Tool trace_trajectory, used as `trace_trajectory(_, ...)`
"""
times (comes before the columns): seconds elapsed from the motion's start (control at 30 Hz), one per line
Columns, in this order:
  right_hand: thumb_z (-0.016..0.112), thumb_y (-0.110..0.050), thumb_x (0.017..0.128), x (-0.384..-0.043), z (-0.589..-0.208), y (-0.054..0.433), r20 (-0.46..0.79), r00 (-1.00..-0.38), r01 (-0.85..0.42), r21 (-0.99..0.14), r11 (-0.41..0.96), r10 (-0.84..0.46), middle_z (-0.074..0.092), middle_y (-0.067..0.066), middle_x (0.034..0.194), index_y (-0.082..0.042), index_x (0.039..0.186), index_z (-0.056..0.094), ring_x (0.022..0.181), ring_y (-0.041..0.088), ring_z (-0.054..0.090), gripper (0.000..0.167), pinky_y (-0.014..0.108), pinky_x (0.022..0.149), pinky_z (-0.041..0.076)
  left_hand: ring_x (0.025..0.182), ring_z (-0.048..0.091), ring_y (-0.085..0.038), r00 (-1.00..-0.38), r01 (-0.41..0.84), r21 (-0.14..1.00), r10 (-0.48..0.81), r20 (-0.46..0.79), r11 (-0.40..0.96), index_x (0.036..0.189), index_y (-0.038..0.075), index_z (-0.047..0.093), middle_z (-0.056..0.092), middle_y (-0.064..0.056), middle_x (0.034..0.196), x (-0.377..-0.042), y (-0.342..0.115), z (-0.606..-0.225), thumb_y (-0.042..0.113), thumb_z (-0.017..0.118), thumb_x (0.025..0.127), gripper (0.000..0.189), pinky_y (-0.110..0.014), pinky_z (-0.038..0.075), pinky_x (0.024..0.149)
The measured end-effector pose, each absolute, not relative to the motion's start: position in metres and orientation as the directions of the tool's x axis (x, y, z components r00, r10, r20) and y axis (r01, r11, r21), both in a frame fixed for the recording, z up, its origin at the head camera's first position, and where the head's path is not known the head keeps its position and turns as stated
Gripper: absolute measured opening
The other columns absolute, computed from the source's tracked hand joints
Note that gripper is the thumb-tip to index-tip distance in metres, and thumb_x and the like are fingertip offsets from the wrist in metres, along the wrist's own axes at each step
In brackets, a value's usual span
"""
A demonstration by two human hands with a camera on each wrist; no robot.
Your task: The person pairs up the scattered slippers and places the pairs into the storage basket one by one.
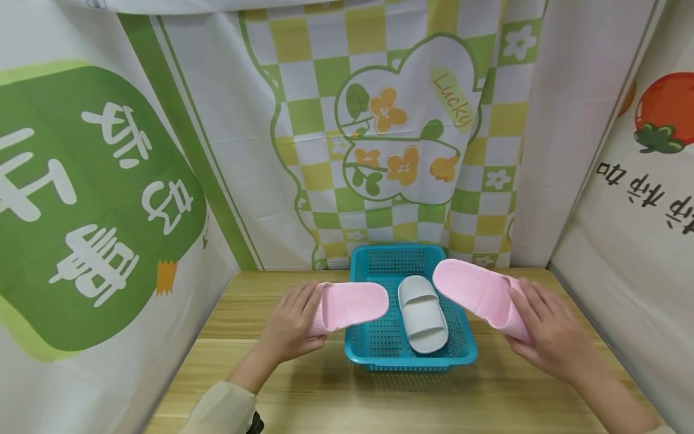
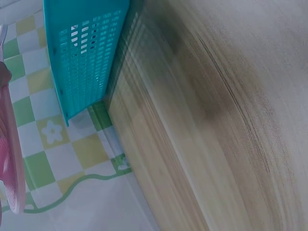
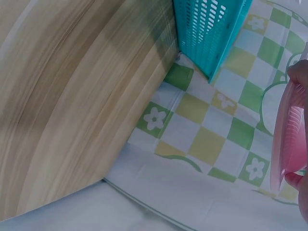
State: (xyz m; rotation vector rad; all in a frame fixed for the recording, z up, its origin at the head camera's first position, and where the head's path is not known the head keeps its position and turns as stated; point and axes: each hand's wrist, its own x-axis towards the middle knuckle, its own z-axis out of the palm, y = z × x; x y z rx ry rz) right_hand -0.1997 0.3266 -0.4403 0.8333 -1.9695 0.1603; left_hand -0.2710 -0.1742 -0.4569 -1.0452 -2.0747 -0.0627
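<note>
Pale sleeve [image 1: 219, 407], nearest the camera, sits behind the left hand; one small dark item [image 1: 255, 423] shows beside its cuff.

Hands: 2, both occupied. Left hand [image 1: 293, 322]: fingers curled over the strap end of one pink slipper [image 1: 355, 302], opened only as far as its thickness; slipper points rightward from the hand, free end raised over the basket's near-left side. Right hand [image 1: 553, 337]: likewise closed around a second pink slipper [image 1: 472, 289], thumb on the opposite side from the fingers; free end extends leftward and away from the hand, overlapping the basket's right side in the head view.

Pink slippers: 2, one per hand. Basket: 1, teal [image 1: 411, 361], between the two hands, on one wooden table [image 1: 303, 398]. White slippers visible: 1 [image 1: 425, 319], inside the basket, right of the left hand and left of the right hand. Checked cloth [image 1: 303, 84]: 1, beyond both hands.
</note>
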Motion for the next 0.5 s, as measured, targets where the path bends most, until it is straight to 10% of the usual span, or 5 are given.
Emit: trace_trajectory(0.5, 0.044, -0.053, 0.093, -0.202, -0.435, 0.310, 0.786, -0.310, -0.646, 0.238, 0.725, -0.535, 0.053, 0.033, 0.127, 0.008, 0.129, 0.055, 0.108, 0.053, 0.052, 0.072, 0.040, 0.116, 0.016, 0.119, 0.051, -0.038, -0.339, 0.706, -0.304, 0.682, 0.648, 0.640, 0.135, -0.006, 0.048, 0.053, -0.023, 0.132, -0.270, -0.158, -0.456, 0.048, 0.075, 0.065, 0.094, -0.050, 0.044, 0.099)
